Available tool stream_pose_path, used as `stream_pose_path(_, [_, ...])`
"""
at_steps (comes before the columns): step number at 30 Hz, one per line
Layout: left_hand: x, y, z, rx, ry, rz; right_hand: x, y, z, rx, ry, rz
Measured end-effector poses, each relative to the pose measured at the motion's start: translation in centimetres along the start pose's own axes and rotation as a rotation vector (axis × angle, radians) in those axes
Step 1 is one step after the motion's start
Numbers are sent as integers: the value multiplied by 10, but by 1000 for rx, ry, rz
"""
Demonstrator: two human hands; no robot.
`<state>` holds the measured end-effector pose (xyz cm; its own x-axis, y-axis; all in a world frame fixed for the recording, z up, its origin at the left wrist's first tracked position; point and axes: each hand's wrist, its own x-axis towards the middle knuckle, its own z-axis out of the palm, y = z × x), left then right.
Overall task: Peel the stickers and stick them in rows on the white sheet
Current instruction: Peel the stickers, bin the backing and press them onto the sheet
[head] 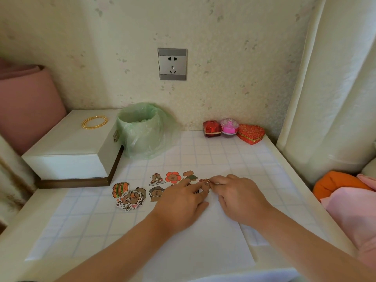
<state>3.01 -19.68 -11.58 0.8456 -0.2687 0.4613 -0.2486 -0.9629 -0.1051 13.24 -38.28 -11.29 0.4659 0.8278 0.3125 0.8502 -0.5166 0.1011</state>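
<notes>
Loose stickers (128, 197) lie heaped at the left. Placed stickers (173, 177) form a top row on the white sheet (203, 241), with a second row begun beneath. My left hand (181, 200) lies flat, fingers straight, pressing near the row's end. The current sticker (204, 181) sits just right of that row, and my right hand (238, 196) pinches its right edge. Recommended: align it with the row, lay it down from one edge, smooth outward and avoid overlap.

Two bare arms in shot here: left forearm (122, 245) and right forearm (305, 237), uncovered all the way to the bottom edge. Left hand (181, 202) bare, right hand (242, 198) bare as well. Fingertips a touch blurred, nails too small to make out.
</notes>
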Motion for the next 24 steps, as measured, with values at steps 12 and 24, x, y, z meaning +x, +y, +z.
stream_pose_path(12, [-2, 1, -2, -67, -91, -57, 0, -2, -6, 33, 53, -5])
stream_pose_path(24, [-1, -16, -27, -424, -163, -267, 26, -15, -32, 129, -103, 167])
